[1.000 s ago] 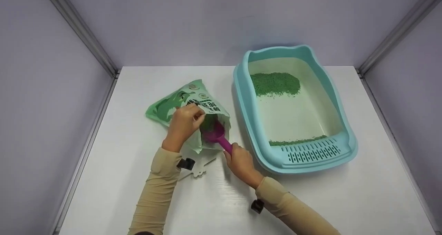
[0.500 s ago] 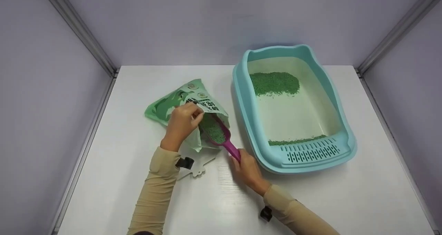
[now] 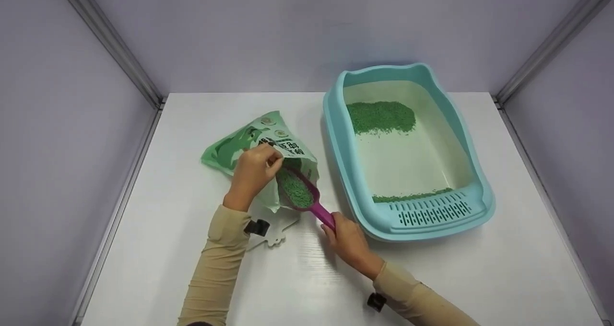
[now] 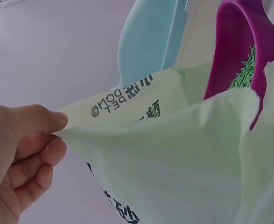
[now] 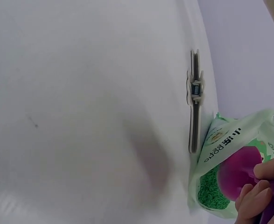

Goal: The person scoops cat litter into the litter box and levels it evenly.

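Soft light, left wrist view dimmer
Faint glare on the tabletop [image 3: 314, 280] in front of the litter bag [image 3: 269, 130].

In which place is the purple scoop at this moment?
In the head view, the scoop is at the open mouth of the green bag, to the left of the blue tray. The right hand holds it.

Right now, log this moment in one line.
left hand: pinches rim of green bag | right hand: grips purple scoop, at bag's mouth | load: green pellets | blue tray: green pellets at both ends
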The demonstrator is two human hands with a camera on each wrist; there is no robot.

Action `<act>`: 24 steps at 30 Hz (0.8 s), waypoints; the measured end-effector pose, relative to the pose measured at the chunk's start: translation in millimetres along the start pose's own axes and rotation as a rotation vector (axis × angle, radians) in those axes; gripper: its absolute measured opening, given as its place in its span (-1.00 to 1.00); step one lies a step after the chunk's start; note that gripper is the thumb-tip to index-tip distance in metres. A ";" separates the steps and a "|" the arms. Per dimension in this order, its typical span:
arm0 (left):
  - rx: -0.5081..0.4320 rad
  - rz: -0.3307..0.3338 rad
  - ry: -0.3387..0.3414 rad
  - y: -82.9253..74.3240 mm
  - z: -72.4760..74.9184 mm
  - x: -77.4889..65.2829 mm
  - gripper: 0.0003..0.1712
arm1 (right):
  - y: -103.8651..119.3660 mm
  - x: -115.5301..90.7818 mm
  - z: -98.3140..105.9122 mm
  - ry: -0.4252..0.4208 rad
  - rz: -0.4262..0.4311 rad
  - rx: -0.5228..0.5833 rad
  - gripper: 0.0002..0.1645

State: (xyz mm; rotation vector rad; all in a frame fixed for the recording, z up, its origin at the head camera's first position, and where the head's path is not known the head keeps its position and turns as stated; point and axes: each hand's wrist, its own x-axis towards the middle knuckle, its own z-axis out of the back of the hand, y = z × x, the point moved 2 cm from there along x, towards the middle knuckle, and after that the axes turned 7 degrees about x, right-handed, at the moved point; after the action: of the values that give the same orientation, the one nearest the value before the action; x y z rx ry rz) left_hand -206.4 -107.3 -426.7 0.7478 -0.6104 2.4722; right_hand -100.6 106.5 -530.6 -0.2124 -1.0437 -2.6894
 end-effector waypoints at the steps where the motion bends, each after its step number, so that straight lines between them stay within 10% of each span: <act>1: -0.001 0.000 0.003 -0.1 0.2 -0.2 -0.91 | 1.0 -0.5 2.1 -0.004 0.011 -0.003 -0.77; 24: -0.025 0.007 0.023 0.8 0.1 -0.6 -0.93 | 15.6 -8.8 45.9 0.045 0.006 0.032 -0.75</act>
State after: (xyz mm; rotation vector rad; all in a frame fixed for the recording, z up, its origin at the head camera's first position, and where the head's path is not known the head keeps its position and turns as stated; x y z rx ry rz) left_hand -206.3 -108.1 -427.3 0.7085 -0.6353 2.4719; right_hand -85.7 128.1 -488.9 -0.1474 -1.0702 -2.6575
